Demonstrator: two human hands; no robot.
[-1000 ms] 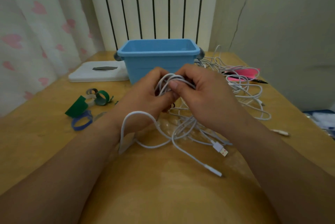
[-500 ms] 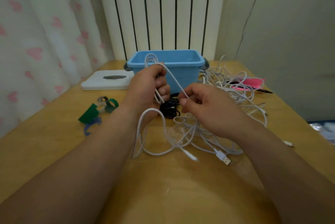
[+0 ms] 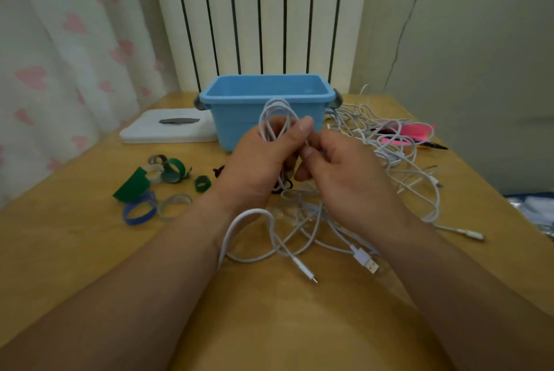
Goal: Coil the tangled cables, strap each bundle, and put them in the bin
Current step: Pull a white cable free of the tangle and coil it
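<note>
The right grip [image 3: 338,172] has come up from where it was drawing a strand taut and now sits just beside the left grip [image 3: 260,160], in front of the blue bin [image 3: 239,99]. The left grip is curled round a few loops of the white cable [image 3: 275,118], thumb pressed over them. The right pinches a strand of that cable between thumb and forefinger. The rest trails down onto the bench [image 3: 90,250], ending by a USB plug [image 3: 367,261]. More cable lies in a tangled heap [image 3: 389,154] to the right, and the straps [image 3: 150,187] wait to the left.

I'd reckon this cable is light, limp and smooth-skinned, with loops apt to spring open. Hold it at the coil's waist, not by the stiff plugs. I can read no brand or writing anywhere.
</note>
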